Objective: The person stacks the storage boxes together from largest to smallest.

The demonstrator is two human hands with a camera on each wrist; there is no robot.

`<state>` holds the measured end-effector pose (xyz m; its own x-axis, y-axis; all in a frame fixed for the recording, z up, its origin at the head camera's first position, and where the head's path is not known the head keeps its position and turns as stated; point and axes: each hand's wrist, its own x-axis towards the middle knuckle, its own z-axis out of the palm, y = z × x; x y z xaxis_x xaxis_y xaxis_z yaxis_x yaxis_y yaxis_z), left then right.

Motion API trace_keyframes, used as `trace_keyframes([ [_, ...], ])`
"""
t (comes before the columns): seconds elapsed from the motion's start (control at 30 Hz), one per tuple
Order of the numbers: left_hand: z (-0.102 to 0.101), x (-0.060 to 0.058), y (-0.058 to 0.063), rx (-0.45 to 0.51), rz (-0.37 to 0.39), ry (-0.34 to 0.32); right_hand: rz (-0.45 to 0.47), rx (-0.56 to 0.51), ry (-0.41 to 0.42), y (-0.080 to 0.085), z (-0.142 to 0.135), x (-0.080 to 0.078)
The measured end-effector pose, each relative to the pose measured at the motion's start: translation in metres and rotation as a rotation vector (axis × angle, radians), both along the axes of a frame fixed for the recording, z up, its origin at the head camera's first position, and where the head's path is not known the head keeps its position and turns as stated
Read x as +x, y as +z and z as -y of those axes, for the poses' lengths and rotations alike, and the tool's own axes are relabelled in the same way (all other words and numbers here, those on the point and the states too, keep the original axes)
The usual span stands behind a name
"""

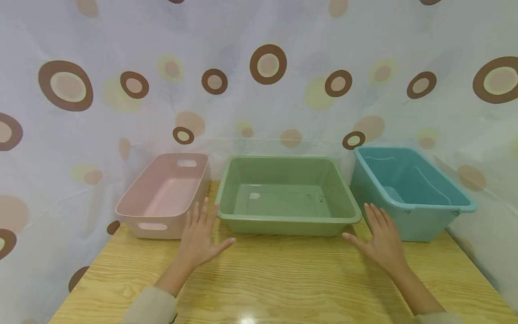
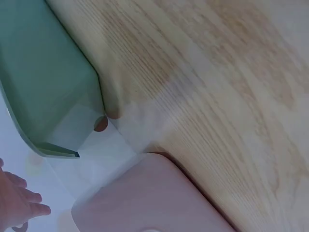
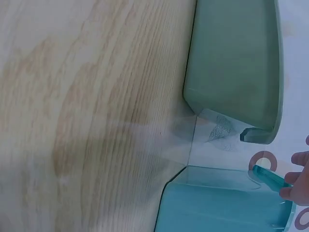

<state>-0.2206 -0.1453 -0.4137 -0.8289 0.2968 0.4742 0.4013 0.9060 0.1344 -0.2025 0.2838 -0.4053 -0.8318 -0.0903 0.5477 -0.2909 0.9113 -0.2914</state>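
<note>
A shallow green plastic bin [image 1: 279,227] stands in the middle of the wooden table. To its left is a pink bin [image 1: 178,227] with oval handle slots, and to its right a deeper teal bin [image 1: 417,225]. My left hand [image 1: 198,240], fingers spread, overlaps the gap between pink and green in the head view. On the other side my right hand [image 1: 384,243] spreads its fingers in front of the teal bin, beside the green bin's right corner. Neither hand holds anything. In the wrist views, fingers [image 2: 29,195] and fingers [image 3: 300,176] show only at the frame edges.
Behind the bins hangs a pale curtain [image 1: 243,108] patterned with brown rings and soft dots. The wood-grain table [image 1: 275,279] reaches toward me. Small dark marks [image 1: 321,198] show on the green bin's floor.
</note>
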Motion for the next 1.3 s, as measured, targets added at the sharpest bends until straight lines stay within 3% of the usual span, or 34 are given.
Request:
trace_keyframes([
  [0.27, -0.004, -0.009, 0.006, 0.013, -0.015, -0.008, 0.04, -0.025, 0.011, 0.0, 0.001, -0.011],
  [0.77, -0.011, -0.035, 0.021, 0.025, 0.101, -0.006, 0.189, -0.088, 0.009, 0.004, 0.006, -0.038],
  [1.13, -0.016, -0.053, 0.025, 0.053, 0.153, -0.028, 0.22, -0.109, 0.038, 0.011, 0.014, -0.052],
  [1.3, -0.018, -0.062, 0.027, 0.073, 0.227, -0.011, 0.267, -0.101, 0.03, 0.013, 0.013, -0.059],
])
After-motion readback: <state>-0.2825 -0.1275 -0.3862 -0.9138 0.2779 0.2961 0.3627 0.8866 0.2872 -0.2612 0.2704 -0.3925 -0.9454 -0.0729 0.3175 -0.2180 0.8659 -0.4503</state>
